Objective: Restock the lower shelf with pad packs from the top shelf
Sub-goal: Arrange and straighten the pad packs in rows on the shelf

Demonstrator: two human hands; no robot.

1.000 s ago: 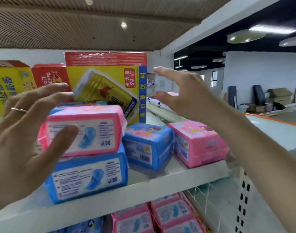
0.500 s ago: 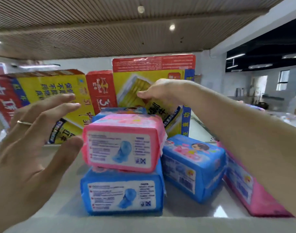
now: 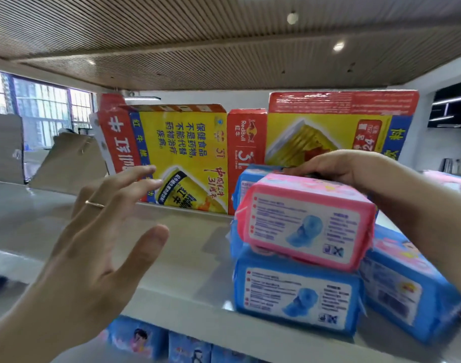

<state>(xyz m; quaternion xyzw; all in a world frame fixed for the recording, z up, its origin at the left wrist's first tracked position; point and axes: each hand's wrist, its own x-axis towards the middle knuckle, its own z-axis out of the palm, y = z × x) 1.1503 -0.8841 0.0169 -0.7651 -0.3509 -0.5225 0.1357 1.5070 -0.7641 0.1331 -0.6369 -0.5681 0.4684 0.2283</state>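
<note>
A pink pad pack (image 3: pixel 306 221) lies on top of a blue pad pack (image 3: pixel 297 297) on the white top shelf (image 3: pixel 192 258). My right hand (image 3: pixel 326 167) reaches over the pink pack and its fingers curl down over the pack's far top edge. A second blue pack (image 3: pixel 407 281) lies to the right, and another blue pack (image 3: pixel 253 176) shows behind the stack. My left hand (image 3: pixel 101 231) hovers open, fingers spread, left of the stack and touching nothing. Blue packs (image 3: pixel 135 336) fill the lower shelf below.
Red and yellow drink cartons (image 3: pixel 182 155) stand upright along the back of the shelf. Grey cardboard (image 3: pixel 67 163) leans at the far left. A slatted ceiling runs overhead. Bare shelf surface stretches to the left of the stack.
The view swung left, so the stack now sits at the right. My right hand came down from the carton onto the pink pack's far edge. My left hand stays open.
</note>
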